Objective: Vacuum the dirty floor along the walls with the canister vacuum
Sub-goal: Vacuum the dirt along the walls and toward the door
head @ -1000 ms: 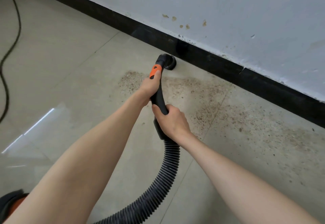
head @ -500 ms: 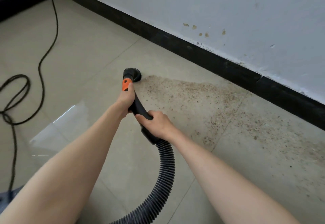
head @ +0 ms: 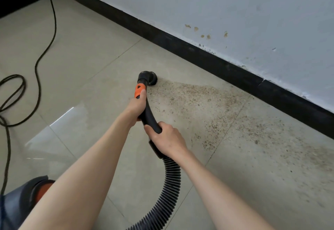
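Observation:
A black vacuum handle with an orange grip (head: pixel 139 90) ends in a round black nozzle (head: pixel 148 78) set on the tiled floor, at the left edge of a patch of brown dirt (head: pixel 204 101). My left hand (head: pixel 136 106) grips the handle just below the orange part. My right hand (head: pixel 165 140) grips the handle's lower end, where the ribbed black hose (head: pixel 169 190) begins. The hose curves down to the bottom edge. The canister (head: pixel 23 195), dark blue with orange, shows at the bottom left, partly hidden by my left arm.
A black skirting board (head: pixel 198 54) runs along the grey wall (head: pixel 235 9) from upper left to right. The black power cord (head: pixel 38 61) loops over the floor on the left. More dirt is scattered on the tiles to the right (head: pixel 289 148).
The nozzle was pulled back from the skirting board to the left edge of the dirt patch. The view has shifted, bringing the cord and canister into sight.

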Motion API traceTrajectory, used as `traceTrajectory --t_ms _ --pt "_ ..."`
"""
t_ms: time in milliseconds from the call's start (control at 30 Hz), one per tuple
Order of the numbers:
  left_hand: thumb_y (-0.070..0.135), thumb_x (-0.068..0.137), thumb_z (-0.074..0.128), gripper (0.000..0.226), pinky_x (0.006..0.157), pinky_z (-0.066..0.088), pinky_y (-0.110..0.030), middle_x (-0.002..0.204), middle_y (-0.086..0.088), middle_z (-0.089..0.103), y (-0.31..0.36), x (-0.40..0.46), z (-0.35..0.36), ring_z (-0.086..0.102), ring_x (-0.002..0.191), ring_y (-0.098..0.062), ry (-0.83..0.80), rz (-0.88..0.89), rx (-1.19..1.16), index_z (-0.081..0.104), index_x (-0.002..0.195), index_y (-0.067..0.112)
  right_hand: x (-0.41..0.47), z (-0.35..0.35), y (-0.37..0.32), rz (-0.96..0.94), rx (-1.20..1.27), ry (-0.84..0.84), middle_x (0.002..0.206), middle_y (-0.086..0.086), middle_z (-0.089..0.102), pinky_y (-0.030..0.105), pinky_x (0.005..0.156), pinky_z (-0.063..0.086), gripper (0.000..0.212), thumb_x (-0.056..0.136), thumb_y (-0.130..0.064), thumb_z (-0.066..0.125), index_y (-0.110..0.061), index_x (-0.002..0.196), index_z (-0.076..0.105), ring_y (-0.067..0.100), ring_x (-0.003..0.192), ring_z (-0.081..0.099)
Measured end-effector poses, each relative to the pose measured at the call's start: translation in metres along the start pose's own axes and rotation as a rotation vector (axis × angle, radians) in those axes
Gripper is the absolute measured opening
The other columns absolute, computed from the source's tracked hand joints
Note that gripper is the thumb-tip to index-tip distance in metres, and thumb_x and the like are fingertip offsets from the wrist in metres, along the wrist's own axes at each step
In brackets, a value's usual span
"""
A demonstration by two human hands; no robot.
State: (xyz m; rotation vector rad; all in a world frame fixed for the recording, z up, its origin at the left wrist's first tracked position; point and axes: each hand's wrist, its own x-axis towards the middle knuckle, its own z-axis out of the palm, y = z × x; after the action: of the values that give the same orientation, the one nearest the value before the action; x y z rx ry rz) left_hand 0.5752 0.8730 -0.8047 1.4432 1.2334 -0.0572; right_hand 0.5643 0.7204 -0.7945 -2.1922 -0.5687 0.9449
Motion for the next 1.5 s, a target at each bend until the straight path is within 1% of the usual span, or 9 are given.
traceTrajectory --t_ms 200,333,500,700,800,967,1133,1367,1500 --pt "0.056 0.095 0.034 0.056 0.080 0.051 -0.038 0.098 -0.011 0.055 0.002 -0.009 0.020 0.057 0.091 -0.027 -0.012 0.025 0.063 0.045 0.114 0.005 -0.011 -0.005 0.010 0.033 0.037 0.028 0.084 -0.001 0.067 0.032 0.064 0.045 0.041 0.090 -0.062 0.043 -0.023 0.090 0.055 0.024 0.077 0.063" --pt "0.056 0.095 0.034 0.057 0.083 0.051 -0.039 0.101 -0.012 0.057 -0.001 -0.016 0.031 0.059 0.095 -0.029 -0.028 0.047 0.096 0.046 0.119 0.005 -0.021 -0.005 0.019 0.059 0.078 0.058 0.081 0.000 0.067 0.034 0.066 0.048 0.039 0.090 -0.062 0.044 -0.025 0.084 0.052 0.024 0.075 0.064" --pt "0.055 0.095 0.035 0.057 0.075 0.050 -0.034 0.101 -0.012 0.058 -0.005 -0.025 0.048 0.059 0.090 -0.026 -0.048 0.080 0.148 0.049 0.119 0.004 -0.035 -0.008 0.031 0.085 0.091 0.107 0.079 0.000 0.066 0.033 0.064 0.047 0.040 0.091 -0.061 0.044 -0.023 0.087 0.053 0.024 0.073 0.063" --pt "0.059 0.094 0.036 0.056 0.089 0.052 -0.041 0.096 -0.009 0.058 -0.004 -0.036 0.077 0.063 0.100 -0.031 -0.139 0.109 0.163 0.049 0.113 0.008 -0.050 -0.016 0.044 0.130 0.075 0.197 0.079 -0.001 0.068 0.033 0.064 0.047 0.040 0.092 -0.060 0.042 -0.022 0.092 0.053 0.023 0.072 0.063" --pt "0.058 0.094 0.036 0.048 0.090 0.052 -0.043 0.098 -0.012 0.060 0.001 -0.042 0.090 0.063 0.099 -0.031 -0.161 0.134 0.203 0.048 0.103 0.012 -0.053 -0.022 0.050 0.157 0.104 0.216 0.080 0.000 0.067 0.034 0.068 0.049 0.040 0.091 -0.060 0.042 -0.022 0.091 0.053 0.024 0.074 0.063" --pt "0.058 0.094 0.036 0.049 0.090 0.053 -0.043 0.102 -0.014 0.062 0.007 -0.048 0.109 0.063 0.098 -0.030 -0.195 0.151 0.235 0.049 0.104 0.012 -0.057 -0.034 0.057 0.184 0.124 0.254 0.078 -0.001 0.066 0.035 0.069 0.050 0.040 0.091 -0.061 0.043 -0.022 0.088 0.053 0.024 0.073 0.063" --pt "0.056 0.095 0.035 0.043 0.083 0.051 -0.037 0.092 -0.012 0.061 0.018 -0.053 0.132 0.061 0.090 -0.027 -0.255 0.167 0.275 0.048 0.082 0.016 -0.058 -0.048 0.064 0.214 0.150 0.304 0.079 -0.001 0.064 0.035 0.069 0.047 0.039 0.093 -0.059 0.044 -0.020 0.088 0.052 0.024 0.076 0.061" --pt "0.059 0.094 0.033 0.056 0.082 0.050 -0.036 0.101 -0.013 0.060 0.030 -0.047 0.142 0.060 0.095 -0.028 -0.301 0.177 0.307 0.048 0.110 0.008 -0.046 -0.055 0.062 0.232 0.196 0.322 0.080 -0.001 0.060 0.034 0.067 0.043 0.038 0.093 -0.057 0.044 -0.020 0.089 0.052 0.025 0.077 0.059" --pt "0.061 0.094 0.030 0.057 0.079 0.050 -0.034 0.103 -0.014 0.061 0.028 -0.041 0.134 0.061 0.096 -0.029 -0.283 0.183 0.347 0.047 0.110 0.009 -0.040 -0.046 0.058 0.215 0.168 0.317 0.077 -0.003 0.058 0.034 0.066 0.041 0.037 0.094 -0.056 0.044 -0.020 0.090 0.051 0.024 0.076 0.057"
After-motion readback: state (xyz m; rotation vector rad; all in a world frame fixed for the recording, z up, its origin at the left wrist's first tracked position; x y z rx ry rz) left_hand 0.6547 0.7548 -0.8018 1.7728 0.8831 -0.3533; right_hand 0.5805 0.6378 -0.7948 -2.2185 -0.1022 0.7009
